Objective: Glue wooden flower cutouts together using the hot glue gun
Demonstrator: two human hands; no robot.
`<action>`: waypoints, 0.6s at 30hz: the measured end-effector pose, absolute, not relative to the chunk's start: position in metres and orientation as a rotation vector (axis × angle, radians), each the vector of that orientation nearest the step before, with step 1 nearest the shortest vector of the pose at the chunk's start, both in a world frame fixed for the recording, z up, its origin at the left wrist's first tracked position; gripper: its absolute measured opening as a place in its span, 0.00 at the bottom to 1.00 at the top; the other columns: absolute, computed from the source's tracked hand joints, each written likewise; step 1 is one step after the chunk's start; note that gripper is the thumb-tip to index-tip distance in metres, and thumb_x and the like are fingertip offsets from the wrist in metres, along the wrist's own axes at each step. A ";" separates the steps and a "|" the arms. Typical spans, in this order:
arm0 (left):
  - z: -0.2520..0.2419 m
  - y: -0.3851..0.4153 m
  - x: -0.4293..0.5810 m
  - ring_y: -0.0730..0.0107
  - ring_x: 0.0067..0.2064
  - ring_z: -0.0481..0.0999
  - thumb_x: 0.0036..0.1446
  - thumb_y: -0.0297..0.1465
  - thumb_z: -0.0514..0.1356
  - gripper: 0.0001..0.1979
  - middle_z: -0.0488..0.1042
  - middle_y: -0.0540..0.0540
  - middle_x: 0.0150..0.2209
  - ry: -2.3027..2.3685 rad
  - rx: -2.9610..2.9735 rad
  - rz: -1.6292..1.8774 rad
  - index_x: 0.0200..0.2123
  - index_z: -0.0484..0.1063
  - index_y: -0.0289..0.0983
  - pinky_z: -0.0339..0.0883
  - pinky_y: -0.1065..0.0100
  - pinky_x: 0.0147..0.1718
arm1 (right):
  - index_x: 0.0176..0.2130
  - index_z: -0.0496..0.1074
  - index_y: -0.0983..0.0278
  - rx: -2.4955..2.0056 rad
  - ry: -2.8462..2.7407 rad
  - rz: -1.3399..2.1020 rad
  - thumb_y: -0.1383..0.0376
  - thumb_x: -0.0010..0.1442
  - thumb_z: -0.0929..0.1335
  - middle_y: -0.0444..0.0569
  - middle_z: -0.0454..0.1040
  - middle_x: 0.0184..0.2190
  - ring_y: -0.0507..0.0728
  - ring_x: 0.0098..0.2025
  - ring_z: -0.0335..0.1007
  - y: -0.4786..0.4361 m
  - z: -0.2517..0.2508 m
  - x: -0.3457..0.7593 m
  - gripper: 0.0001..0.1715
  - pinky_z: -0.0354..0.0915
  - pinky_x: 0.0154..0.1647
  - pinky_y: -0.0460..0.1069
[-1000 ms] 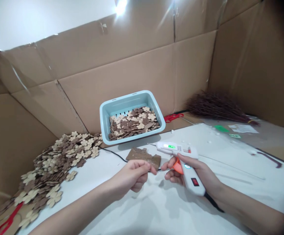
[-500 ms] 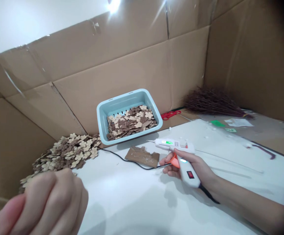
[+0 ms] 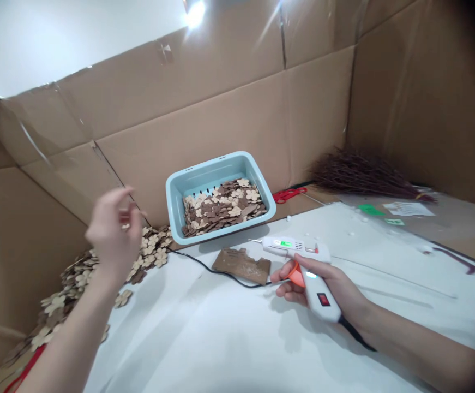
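My right hand [image 3: 335, 284] is wrapped around the handle of a white hot glue gun [image 3: 319, 297], its fingers at the orange trigger. The nozzle points left, above a scrap of brown cardboard [image 3: 241, 266]. My left hand [image 3: 114, 226] is raised in front of a pile of flower-shaped pieces [image 3: 153, 248] in cream and brown. Its fingers are half curled and somewhat blurred, with a gap between thumb and forefinger, and I see nothing held there. More such flowers [image 3: 224, 207] lie in a light blue basket [image 3: 221, 236] between and beyond the hands.
Cardboard walls [image 3: 229, 120] enclose the white tabletop [image 3: 204, 338]. Red scissors [image 3: 288, 195] lie right of the basket, near a bundle of dark twigs [image 3: 360, 174]. A black cable [image 3: 196, 260] runs past the cardboard scrap. A thin stick [image 3: 392, 275] lies at right.
My left hand has moved from the near left up and away, in front of the flower pile, and its fist has loosened. The right hand keeps its grip on the glue gun.
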State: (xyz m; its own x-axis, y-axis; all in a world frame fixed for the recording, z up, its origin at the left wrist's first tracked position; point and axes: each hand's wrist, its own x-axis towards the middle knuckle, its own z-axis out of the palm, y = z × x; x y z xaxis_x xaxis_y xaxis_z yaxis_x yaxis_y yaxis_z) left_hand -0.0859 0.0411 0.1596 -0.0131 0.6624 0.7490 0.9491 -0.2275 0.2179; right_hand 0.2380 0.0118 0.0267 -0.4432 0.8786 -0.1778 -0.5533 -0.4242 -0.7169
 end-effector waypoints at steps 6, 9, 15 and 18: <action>0.106 0.115 -0.061 0.54 0.46 0.75 0.54 0.32 0.56 0.13 0.78 0.42 0.44 -1.718 -2.437 -0.675 0.41 0.77 0.39 0.65 0.63 0.45 | 0.25 0.76 0.68 -0.700 -0.750 1.955 0.65 0.63 0.62 0.53 0.81 0.28 0.54 0.26 0.78 0.010 0.029 0.237 0.21 0.74 0.28 0.43; 0.090 0.144 -0.058 0.55 0.43 0.77 0.50 0.29 0.59 0.11 0.80 0.43 0.41 -1.755 -2.543 -0.689 0.37 0.79 0.39 0.66 0.66 0.42 | 0.25 0.77 0.68 -0.695 -0.760 1.960 0.65 0.63 0.61 0.53 0.80 0.28 0.54 0.27 0.78 0.009 0.030 0.237 0.22 0.73 0.28 0.43; 0.094 0.160 -0.068 0.57 0.36 0.76 0.45 0.29 0.62 0.04 0.79 0.44 0.29 -1.888 -2.506 -1.048 0.27 0.77 0.38 0.65 0.65 0.39 | 0.25 0.77 0.67 -0.709 -0.754 1.963 0.64 0.63 0.61 0.53 0.80 0.29 0.54 0.27 0.78 0.010 0.029 0.238 0.22 0.74 0.28 0.44; 0.093 0.143 -0.062 0.63 0.32 0.74 0.47 0.35 0.62 0.09 0.77 0.46 0.28 -1.969 -2.406 -1.381 0.32 0.75 0.37 0.65 0.68 0.33 | 0.25 0.76 0.68 -0.679 -0.758 1.973 0.63 0.62 0.62 0.53 0.80 0.29 0.54 0.27 0.78 0.010 0.028 0.238 0.20 0.74 0.29 0.44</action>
State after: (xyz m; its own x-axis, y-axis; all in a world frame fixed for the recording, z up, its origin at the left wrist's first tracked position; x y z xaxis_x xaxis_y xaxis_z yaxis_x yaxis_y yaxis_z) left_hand -0.0621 0.1430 0.0934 0.0170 0.9094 0.4155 0.7005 -0.3074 0.6440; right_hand 0.2382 0.0097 0.0282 -0.4543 0.8756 -0.1642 -0.5401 -0.4174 -0.7308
